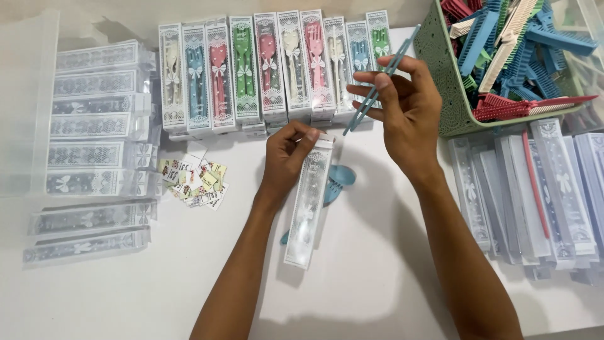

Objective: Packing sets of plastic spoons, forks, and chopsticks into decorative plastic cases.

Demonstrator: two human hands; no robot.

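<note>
A: Item one, the clear sleeve box: long, narrow, transparent plastic printed with white lace and a bow. Where is it?

B: On the white counter, near its middle, slanting from upper right to lower left. The left hand pinches its upper end, thumb and fingers pressed against the flap there.

A: Handling?

B: Light and thin-walled by the look of it, so it probably flexes and dents under a hard squeeze. The glossy sides may slip. Best held by the narrow edges near an end, as the left hand does.

A: Item two?

B: A pair of blue chopsticks, above and to the right of the sleeve box. The right hand's grip is closed around them at mid-length, thumb against fingers, with the tips pointing down toward the box's upper end. They look slim, stiff and light. Being smooth, they could twist against each other, so a mid-length hold seems sound.

A: Item three?

B: A blue spoon and fork lying on the counter, touching the sleeve box's right side and partly hidden under it.

A: Surroundings?

B: Filled boxes in a row beyond the sleeve box, stacked boxes to its left, small paper tags between them, a green basket of coloured cutlery to the upper right, and more empty sleeves to the right.
</note>
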